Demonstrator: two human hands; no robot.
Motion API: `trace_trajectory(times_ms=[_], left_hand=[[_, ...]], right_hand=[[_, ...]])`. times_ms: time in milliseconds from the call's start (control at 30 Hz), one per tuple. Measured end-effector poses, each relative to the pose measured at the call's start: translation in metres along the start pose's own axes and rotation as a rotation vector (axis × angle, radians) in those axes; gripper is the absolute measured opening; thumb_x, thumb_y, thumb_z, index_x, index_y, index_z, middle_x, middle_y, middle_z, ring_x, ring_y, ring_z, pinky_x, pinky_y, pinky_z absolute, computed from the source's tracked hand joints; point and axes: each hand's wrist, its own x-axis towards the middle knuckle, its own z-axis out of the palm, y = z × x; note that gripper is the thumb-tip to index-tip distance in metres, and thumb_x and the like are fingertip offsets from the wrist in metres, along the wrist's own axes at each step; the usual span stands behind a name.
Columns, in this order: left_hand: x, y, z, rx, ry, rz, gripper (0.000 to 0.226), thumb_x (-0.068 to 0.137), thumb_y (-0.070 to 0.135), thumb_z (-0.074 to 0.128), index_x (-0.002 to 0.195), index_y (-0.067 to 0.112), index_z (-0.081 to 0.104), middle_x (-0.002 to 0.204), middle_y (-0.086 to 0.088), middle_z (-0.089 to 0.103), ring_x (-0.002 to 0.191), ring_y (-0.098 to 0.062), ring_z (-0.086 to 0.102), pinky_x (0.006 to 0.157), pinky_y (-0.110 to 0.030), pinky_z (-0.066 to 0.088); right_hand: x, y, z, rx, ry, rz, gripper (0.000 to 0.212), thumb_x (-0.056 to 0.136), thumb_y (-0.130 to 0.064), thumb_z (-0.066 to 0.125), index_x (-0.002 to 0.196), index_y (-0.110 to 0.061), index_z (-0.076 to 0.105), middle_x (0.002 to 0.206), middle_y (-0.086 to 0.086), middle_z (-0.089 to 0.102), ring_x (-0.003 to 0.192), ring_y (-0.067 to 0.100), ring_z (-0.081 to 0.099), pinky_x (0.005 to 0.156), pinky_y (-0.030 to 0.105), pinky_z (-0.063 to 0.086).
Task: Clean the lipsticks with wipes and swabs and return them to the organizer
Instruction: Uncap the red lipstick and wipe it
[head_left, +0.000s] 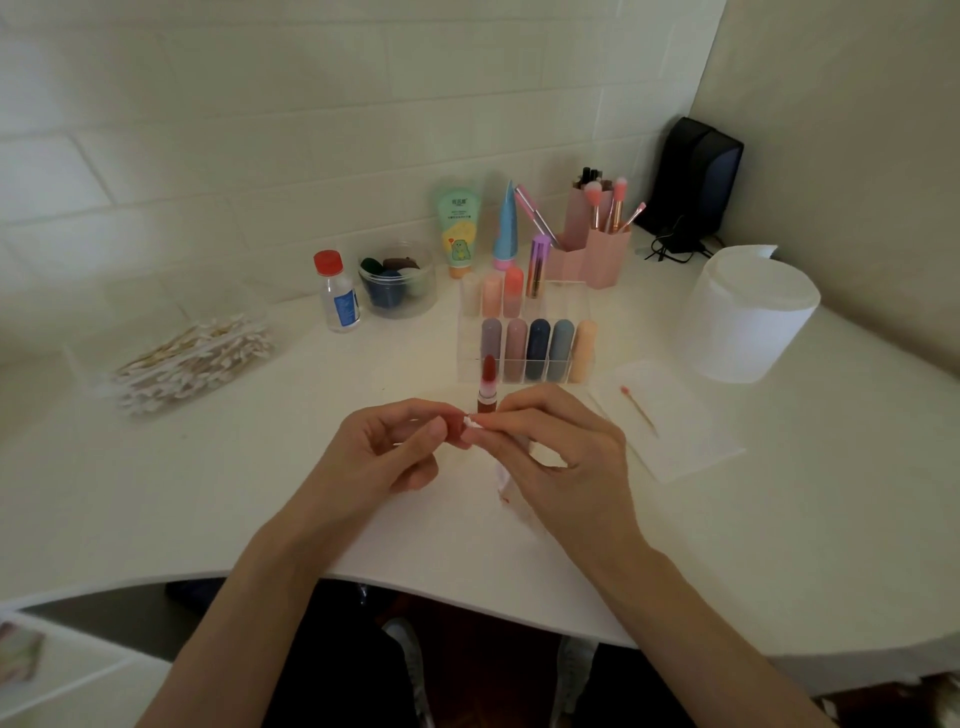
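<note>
- Two hands meet above the desk (208, 493): left hand (384, 447) pinches a small red piece (457, 429), too blurred to name; right hand (561, 447) pinches a wipe (506, 488) against it.
- One open lipstick (488, 384) stands upright, just before the organizer (524, 338).
- Used swab (640, 409) lies right.
</note>
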Motion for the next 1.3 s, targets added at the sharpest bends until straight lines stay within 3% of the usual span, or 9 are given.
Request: trace_trajectory(times_ms=[167, 300, 433, 567, 767, 933, 1033, 1167, 1300], left_hand=[[0.0, -0.001, -0.001, -0.03, 0.055, -0.005, 0.027, 0.093, 0.022, 0.056, 0.108, 0.006, 0.073, 0.076, 0.002, 0.07, 0.052, -0.009, 0.039, 0.05, -0.011, 0.032], [0.0, -0.002, -0.002, -0.041, 0.066, 0.007, 0.024, 0.093, 0.024, 0.057, 0.102, 0.012, 0.076, 0.085, -0.004, 0.072, 0.052, -0.009, 0.039, 0.049, -0.011, 0.033], [0.0, -0.003, -0.002, 0.002, 0.051, 0.025, 0.025, 0.093, 0.02, 0.058, 0.107, 0.006, 0.074, 0.088, -0.012, 0.072, 0.052, -0.01, 0.038, 0.05, -0.012, 0.032], [0.0, -0.003, 0.0, -0.003, 0.037, 0.042, 0.023, 0.093, 0.015, 0.059, 0.106, 0.002, 0.073, 0.086, -0.014, 0.072, 0.054, -0.013, 0.037, 0.05, -0.012, 0.033], [0.0, -0.005, -0.003, -0.05, 0.15, 0.039, 0.025, 0.091, 0.021, 0.061, 0.102, 0.003, 0.075, 0.083, -0.008, 0.072, 0.056, -0.012, 0.043, 0.052, -0.012, 0.036], [0.0, -0.005, -0.001, -0.024, 0.097, 0.025, 0.027, 0.092, 0.019, 0.06, 0.102, -0.001, 0.074, 0.082, -0.011, 0.072, 0.055, -0.012, 0.043, 0.052, -0.013, 0.035], [0.0, -0.004, -0.001, -0.024, 0.087, 0.018, 0.027, 0.09, 0.021, 0.06, 0.101, 0.002, 0.075, 0.08, -0.009, 0.072, 0.054, -0.011, 0.043, 0.051, -0.013, 0.033], [0.0, -0.004, 0.0, -0.004, 0.093, 0.025, 0.028, 0.092, 0.019, 0.057, 0.104, -0.002, 0.072, 0.068, 0.003, 0.069, 0.051, -0.006, 0.043, 0.052, -0.011, 0.033], [0.0, -0.004, 0.0, 0.011, 0.11, 0.048, 0.023, 0.092, 0.013, 0.061, 0.105, -0.002, 0.073, 0.072, -0.001, 0.071, 0.055, -0.01, 0.045, 0.053, -0.013, 0.036]], right_hand=[[-0.003, 0.0, 0.006, 0.048, -0.141, 0.023, 0.015, 0.096, -0.011, 0.072, 0.107, -0.003, 0.078, 0.102, 0.006, 0.066, 0.085, 0.018, 0.065, 0.079, 0.033, 0.054], [-0.002, -0.001, 0.003, 0.057, -0.145, 0.059, 0.017, 0.095, -0.008, 0.072, 0.111, -0.007, 0.078, 0.102, 0.002, 0.071, 0.088, 0.014, 0.068, 0.08, 0.029, 0.054], [0.001, -0.004, -0.003, 0.067, -0.052, 0.189, 0.009, 0.087, -0.019, 0.083, 0.094, -0.014, 0.08, 0.085, -0.011, 0.075, 0.078, 0.005, 0.065, 0.074, 0.02, 0.048], [0.0, -0.002, -0.002, 0.07, -0.056, 0.126, 0.008, 0.086, -0.012, 0.083, 0.093, -0.012, 0.082, 0.089, -0.006, 0.075, 0.084, 0.006, 0.069, 0.076, 0.017, 0.048], [-0.007, 0.006, 0.006, -0.02, -0.192, 0.067, 0.023, 0.088, -0.025, 0.081, 0.11, -0.016, 0.079, 0.107, -0.004, 0.073, 0.099, 0.013, 0.068, 0.085, 0.039, 0.053], [-0.009, 0.013, 0.007, -0.063, -0.125, 0.027, 0.013, 0.093, -0.018, 0.072, 0.102, -0.015, 0.081, 0.1, -0.005, 0.077, 0.092, 0.004, 0.066, 0.078, 0.037, 0.053], [-0.008, 0.009, 0.005, -0.038, -0.128, 0.086, 0.013, 0.091, -0.022, 0.076, 0.102, -0.016, 0.08, 0.098, -0.01, 0.076, 0.088, -0.003, 0.063, 0.078, 0.028, 0.053], [-0.006, 0.001, 0.002, 0.086, -0.122, 0.208, 0.023, 0.088, -0.038, 0.077, 0.101, -0.019, 0.079, 0.09, -0.014, 0.076, 0.072, 0.008, 0.066, 0.071, 0.023, 0.054], [-0.005, 0.0, 0.003, 0.251, -0.166, 0.357, 0.019, 0.084, -0.028, 0.083, 0.1, -0.018, 0.082, 0.09, -0.012, 0.078, 0.072, 0.013, 0.072, 0.068, 0.026, 0.057]])
